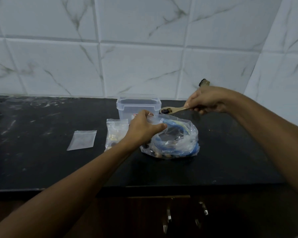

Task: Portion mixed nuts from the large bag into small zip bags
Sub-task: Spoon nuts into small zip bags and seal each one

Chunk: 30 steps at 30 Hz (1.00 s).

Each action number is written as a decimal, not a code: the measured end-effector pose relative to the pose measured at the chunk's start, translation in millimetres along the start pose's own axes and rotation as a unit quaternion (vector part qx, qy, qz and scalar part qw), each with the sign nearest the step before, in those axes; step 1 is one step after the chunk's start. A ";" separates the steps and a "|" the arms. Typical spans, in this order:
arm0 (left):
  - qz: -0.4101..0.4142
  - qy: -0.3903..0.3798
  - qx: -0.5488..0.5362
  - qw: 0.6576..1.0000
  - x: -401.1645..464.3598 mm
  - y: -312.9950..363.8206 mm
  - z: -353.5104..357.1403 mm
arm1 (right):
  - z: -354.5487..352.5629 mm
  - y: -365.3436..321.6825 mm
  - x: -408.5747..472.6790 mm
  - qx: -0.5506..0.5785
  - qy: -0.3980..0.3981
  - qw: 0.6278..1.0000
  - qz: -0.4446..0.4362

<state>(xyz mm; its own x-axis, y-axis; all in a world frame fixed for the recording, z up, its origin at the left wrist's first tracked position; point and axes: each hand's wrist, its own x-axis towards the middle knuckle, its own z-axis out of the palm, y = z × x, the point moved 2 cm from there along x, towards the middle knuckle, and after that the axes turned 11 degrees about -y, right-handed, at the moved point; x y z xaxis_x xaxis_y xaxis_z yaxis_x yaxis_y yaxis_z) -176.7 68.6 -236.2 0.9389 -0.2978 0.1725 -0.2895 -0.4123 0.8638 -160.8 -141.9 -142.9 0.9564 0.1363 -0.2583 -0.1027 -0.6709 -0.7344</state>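
Below the front edge of the dark worktop (41, 165) stood cupboard doors with metal handles (169, 219). On the worktop, midway along and nearer the back edge than the front, sat the large bag (177, 143), clear plastic with blue print, its mouth open and nuts showing along its bottom. The left hand (143, 129) had its grip closed on the bag's rim, thumb and fingers pinching the plastic and holding the mouth open. Just left of it lay a small bag (114, 133) with nuts inside, and farther left, apart, a flat small bag (83, 140). The right hand (206, 102) clasped the handle of a wooden spoon (172, 110), whose bowl carried a few dark pieces above the large bag's far rim. Behind stood a clear plastic box (138, 105) against the tiled wall (144, 48).
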 end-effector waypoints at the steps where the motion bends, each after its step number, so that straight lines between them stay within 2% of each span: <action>1: 0.002 0.003 0.008 1.000 1.0 0.7 1.3 | 1.8 -6.5 -2.5 -0.024 0.009 1.000 -0.014; 4: 0.008 0.003 0.009 1.000 2.6 3.4 4.0 | 16.9 -28.5 -10.8 -0.166 0.044 0.983 -0.061; 6: 0.007 0.003 0.001 1.000 2.6 3.6 4.7 | 33.3 -41.4 -17.8 -0.291 0.091 0.947 -0.104; 8: 0.005 0.007 -0.013 1.000 2.2 3.4 4.7 | 51.0 -52.3 -27.9 -0.404 0.147 0.889 -0.158; 11: -0.002 0.023 -0.028 0.999 2.5 3.3 2.8 | 74.1 -63.6 -44.4 -0.571 0.205 0.762 -0.226; 13: -0.003 0.024 -0.034 0.999 3.5 3.6 2.0 | 84.4 -69.1 -56.4 -0.625 0.219 0.695 -0.280; 14: 0.000 0.023 -0.038 0.999 2.9 5.4 1.7 | 87.0 -71.2 -62.8 -0.640 0.217 0.675 -0.296; 17: 0.004 0.028 -0.046 0.999 1.2 9.1 0.8 | 87.5 -74.8 -73.7 -0.625 0.241 0.658 -0.344; 19: 0.001 0.032 -0.059 0.998 -0.2 10.2 0.2 | 82.0 -70.1 -67.8 -0.610 0.258 0.673 -0.328; 21: 0.002 0.032 -0.072 0.997 -1.5 10.5 -0.4 | 69.5 -67.3 -64.5 -0.585 0.312 0.697 -0.275; 23: 0.009 0.033 -0.078 0.996 -2.8 9.3 -1.2 | 55.9 -60.2 -60.6 -0.550 0.331 0.742 -0.194; 25: 0.015 0.039 -0.084 0.996 -4.8 8.8 -3.0 | 48.4 -40.8 -50.1 -0.522 0.307 0.787 -0.114; 27: 0.018 0.045 -0.084 0.995 -6.1 8.8 -4.7 | 51.1 -14.6 -36.5 -0.495 0.251 0.830 -0.044; 30: 0.025 0.057 -0.078 0.995 -5.8 9.6 -6.1 | 61.7 18.3 -18.5 -0.431 0.190 0.882 0.008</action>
<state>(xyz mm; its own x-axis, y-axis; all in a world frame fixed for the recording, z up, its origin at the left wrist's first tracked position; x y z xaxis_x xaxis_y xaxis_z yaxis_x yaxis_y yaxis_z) -183.8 71.6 -226.0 0.9414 -0.2107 0.2632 -0.3132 -0.2573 0.9142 -197.3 -111.6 -190.3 0.9962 -0.0229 0.0844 -0.0280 -0.9978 0.0604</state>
